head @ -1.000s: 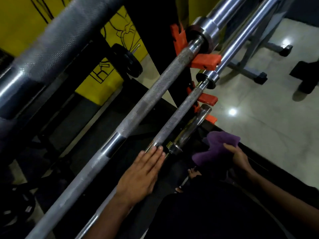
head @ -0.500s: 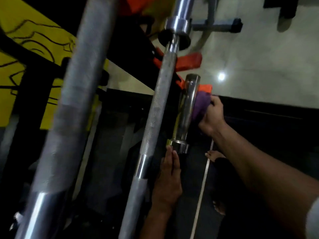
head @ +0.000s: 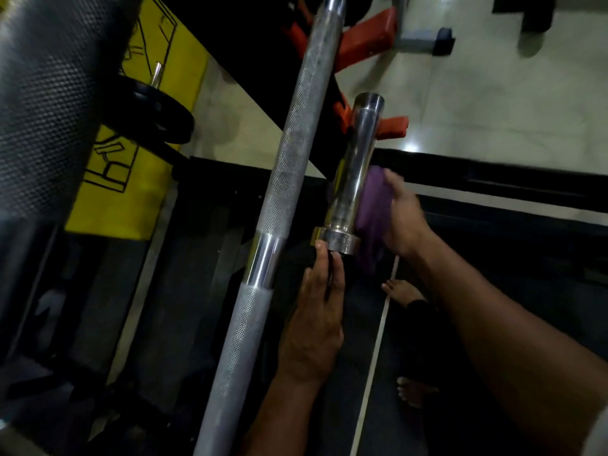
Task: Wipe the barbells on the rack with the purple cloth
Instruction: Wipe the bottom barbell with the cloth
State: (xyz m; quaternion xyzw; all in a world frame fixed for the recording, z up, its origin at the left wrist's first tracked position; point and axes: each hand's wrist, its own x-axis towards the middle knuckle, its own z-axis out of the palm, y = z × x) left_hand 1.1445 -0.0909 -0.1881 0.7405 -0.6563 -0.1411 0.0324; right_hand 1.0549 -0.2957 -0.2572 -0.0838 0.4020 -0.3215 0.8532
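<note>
At the far left a thick knurled bar fills the corner, blurred and cut off by the frame. Just right of it a black weight plate hangs in front of a yellow wall panel with black line drawings. A long barbell runs diagonally through the middle, both ends out of view. The left hand lies flat with fingers straight, its fingertips touching the collar of a short chrome bar end; what it rests on underneath is too dark to make out. Orange rack hooks show behind that bar end. The right hand grasps the purple cloth and presses it against the bar end's right side; its fingers are partly hidden. Bare toes show on the dark floor below.
</note>
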